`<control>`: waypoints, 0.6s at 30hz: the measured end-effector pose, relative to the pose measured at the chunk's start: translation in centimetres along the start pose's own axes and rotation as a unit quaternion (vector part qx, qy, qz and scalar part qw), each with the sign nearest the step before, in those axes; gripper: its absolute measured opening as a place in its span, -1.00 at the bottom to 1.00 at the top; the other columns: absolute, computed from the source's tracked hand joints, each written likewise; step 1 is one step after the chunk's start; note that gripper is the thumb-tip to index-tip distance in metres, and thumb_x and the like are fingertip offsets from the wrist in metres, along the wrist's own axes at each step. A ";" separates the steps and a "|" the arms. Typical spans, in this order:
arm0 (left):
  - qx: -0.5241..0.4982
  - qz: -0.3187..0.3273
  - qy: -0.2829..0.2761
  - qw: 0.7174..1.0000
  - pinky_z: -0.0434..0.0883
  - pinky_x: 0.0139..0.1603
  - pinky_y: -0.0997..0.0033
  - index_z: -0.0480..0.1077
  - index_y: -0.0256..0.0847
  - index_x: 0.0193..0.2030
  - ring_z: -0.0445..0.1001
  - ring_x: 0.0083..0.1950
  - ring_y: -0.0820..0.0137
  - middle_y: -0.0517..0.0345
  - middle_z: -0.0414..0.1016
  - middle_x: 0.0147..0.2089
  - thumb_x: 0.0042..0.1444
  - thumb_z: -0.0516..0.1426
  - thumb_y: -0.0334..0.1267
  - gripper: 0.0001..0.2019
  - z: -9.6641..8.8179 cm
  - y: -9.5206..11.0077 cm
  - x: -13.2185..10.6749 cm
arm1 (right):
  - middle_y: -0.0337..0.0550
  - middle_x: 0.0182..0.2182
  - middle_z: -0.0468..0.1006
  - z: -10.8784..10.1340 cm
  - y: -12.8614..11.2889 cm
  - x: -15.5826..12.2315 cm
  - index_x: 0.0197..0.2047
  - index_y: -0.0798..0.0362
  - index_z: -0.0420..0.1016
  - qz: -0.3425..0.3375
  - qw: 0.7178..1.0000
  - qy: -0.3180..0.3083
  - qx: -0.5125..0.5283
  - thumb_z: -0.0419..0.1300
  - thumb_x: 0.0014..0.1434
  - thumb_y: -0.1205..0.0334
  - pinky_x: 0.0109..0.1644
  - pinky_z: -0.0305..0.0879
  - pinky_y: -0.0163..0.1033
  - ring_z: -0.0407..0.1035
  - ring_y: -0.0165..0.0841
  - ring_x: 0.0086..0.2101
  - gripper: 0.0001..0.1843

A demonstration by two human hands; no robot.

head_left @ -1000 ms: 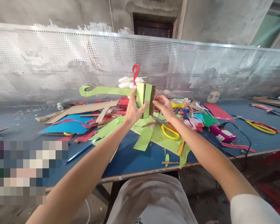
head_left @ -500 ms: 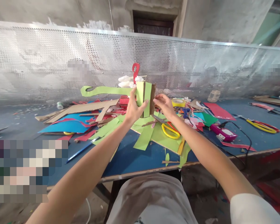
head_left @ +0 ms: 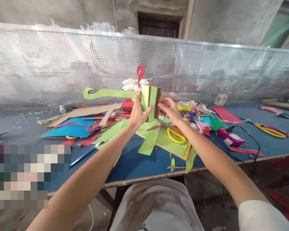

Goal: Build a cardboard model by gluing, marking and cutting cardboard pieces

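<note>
A cardboard box faced with green paper (head_left: 153, 100) is held up above the table in front of me. My left hand (head_left: 139, 112) grips its left side, the thumb lying across the front. From behind that hand a long green paper strip with a curled end (head_left: 106, 93) reaches out to the left. At the box's bare cardboard right side, my right hand (head_left: 170, 107) has its fingers pinched together against the edge; whether anything small sits between them I cannot make out. Yellow-handled scissors (head_left: 175, 135) lie below on green paper.
Green paper sheets (head_left: 172, 147), cardboard strips (head_left: 84, 112) and blue paper (head_left: 69, 127) cover the blue table. To the right are a purple power box (head_left: 231, 137) with a black cord, pliers (head_left: 269, 129) and yellow tape (head_left: 184, 106). A perforated metal screen (head_left: 183, 67) stands behind.
The view has shifted very slightly. Both hands and the box keep nearly the same position.
</note>
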State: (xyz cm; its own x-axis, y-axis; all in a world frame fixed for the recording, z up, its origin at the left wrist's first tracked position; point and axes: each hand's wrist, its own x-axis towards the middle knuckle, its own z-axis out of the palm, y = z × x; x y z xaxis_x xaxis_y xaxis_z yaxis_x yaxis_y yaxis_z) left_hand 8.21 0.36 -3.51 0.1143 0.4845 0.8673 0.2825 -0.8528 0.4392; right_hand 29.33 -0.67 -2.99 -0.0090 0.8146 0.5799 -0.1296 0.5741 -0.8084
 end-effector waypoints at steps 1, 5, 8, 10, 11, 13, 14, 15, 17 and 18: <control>0.004 0.003 0.000 1.000 0.39 0.59 -0.40 0.01 0.04 0.70 0.45 0.55 -0.16 -0.25 0.28 0.68 0.38 0.32 -0.01 -0.12 0.0 0.0 0.0 | -0.20 -0.11 0.70 0.0 0.0 0.0 -0.15 -0.10 0.51 -0.003 1.000 -0.001 0.003 0.68 -0.06 -0.27 0.14 0.64 -0.06 0.63 -0.19 -0.05 -0.36; 0.011 0.008 -0.001 1.000 0.39 0.59 -0.40 0.01 0.05 0.70 0.41 0.59 -0.17 -0.25 0.21 0.72 0.39 0.32 -0.02 -0.13 0.0 -0.3 0.0 | -0.21 -0.10 0.71 -0.2 0.2 0.1 -0.15 -0.10 0.54 -0.011 1.000 -0.008 0.016 0.70 -0.04 -0.19 0.17 0.63 -0.08 0.64 -0.23 -0.06 -0.40; 0.005 0.014 -0.005 1.000 0.39 0.59 -0.40 -0.03 0.07 0.72 0.40 0.60 -0.17 -0.25 0.18 0.73 0.42 0.30 0.03 -0.12 -0.1 -0.5 0.0 | -0.19 -0.08 0.72 -0.2 0.3 0.1 -0.15 -0.10 0.54 -0.011 1.000 -0.010 0.010 0.71 -0.07 -0.24 0.20 0.63 -0.04 0.65 -0.20 -0.03 -0.36; 0.003 0.019 -0.009 1.000 0.41 0.58 -0.38 -0.06 0.06 0.73 0.41 0.59 -0.17 -0.27 0.18 0.73 0.42 0.30 0.08 -0.09 -0.1 -0.6 -0.1 | -0.18 -0.08 0.73 -0.3 0.2 0.2 -0.15 -0.10 0.54 -0.015 1.000 -0.006 -0.001 0.71 -0.09 -0.26 0.23 0.62 -0.02 0.65 -0.17 -0.01 -0.34; 0.004 0.021 -0.011 1.000 0.42 0.57 -0.37 -0.07 0.06 0.73 0.42 0.58 -0.17 -0.28 0.19 0.72 0.41 0.31 0.10 -0.08 -0.1 -0.7 -0.1 | -0.17 -0.08 0.73 -0.3 0.2 0.2 -0.15 -0.10 0.54 -0.019 1.000 -0.004 -0.007 0.71 -0.08 -0.26 0.23 0.62 -0.01 0.65 -0.16 0.00 -0.34; 0.007 0.024 -0.015 1.000 0.45 0.55 -0.34 -0.09 0.06 0.73 0.43 0.57 -0.17 -0.30 0.20 0.71 0.41 0.31 0.12 -0.07 -0.2 -0.7 -0.1 | -0.16 -0.07 0.73 -0.4 0.1 0.2 -0.15 -0.10 0.55 -0.028 0.999 -0.004 -0.015 0.71 -0.08 -0.27 0.23 0.62 -0.02 0.65 -0.16 0.00 -0.35; 0.009 0.024 -0.017 1.000 0.45 0.55 -0.34 -0.09 0.06 0.73 0.43 0.57 -0.17 -0.31 0.20 0.71 0.41 0.31 0.13 -0.06 -0.2 -0.7 -0.1 | -0.16 -0.08 0.73 -0.4 0.1 0.2 -0.15 -0.10 0.55 -0.030 0.999 -0.006 -0.017 0.71 -0.07 -0.28 0.22 0.62 -0.03 0.65 -0.17 0.00 -0.35; 0.011 0.025 -0.018 0.999 0.44 0.55 -0.34 -0.09 0.05 0.73 0.43 0.57 -0.17 -0.31 0.19 0.71 0.42 0.31 0.14 -0.06 -0.2 -0.6 -0.1 | -0.17 -0.09 0.73 -0.5 0.1 0.2 -0.16 -0.10 0.56 -0.031 0.999 -0.007 -0.017 0.70 -0.06 -0.30 0.21 0.63 -0.04 0.65 -0.17 -0.02 -0.35; 0.013 0.028 -0.018 0.999 0.42 0.58 -0.35 -0.09 0.05 0.73 0.41 0.59 -0.17 -0.30 0.19 0.72 0.42 0.30 0.14 -0.07 -0.2 -0.6 0.0 | -0.17 -0.11 0.72 -0.6 0.2 0.2 -0.16 -0.10 0.56 -0.029 0.999 -0.006 -0.017 0.68 -0.05 -0.35 0.16 0.64 -0.05 0.64 -0.19 -0.07 -0.34; 0.013 0.028 -0.018 0.999 0.40 0.59 -0.36 -0.08 0.04 0.73 0.41 0.59 -0.17 -0.30 0.20 0.71 0.41 0.31 0.13 -0.07 -0.2 -0.6 0.0 | -0.17 -0.12 0.72 -0.7 0.2 0.2 -0.16 -0.10 0.56 -0.027 0.999 -0.005 -0.019 0.67 -0.05 -0.38 0.14 0.65 -0.06 0.64 -0.20 -0.08 -0.33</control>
State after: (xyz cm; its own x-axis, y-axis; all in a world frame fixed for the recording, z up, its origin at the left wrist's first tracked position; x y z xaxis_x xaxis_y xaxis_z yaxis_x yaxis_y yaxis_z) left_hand 7.87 0.79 -3.76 0.1654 0.4434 0.8809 0.3002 -0.8735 0.3833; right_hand 29.96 -0.28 -3.12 -0.0126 0.7818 0.6234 -0.0924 0.6199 -0.7792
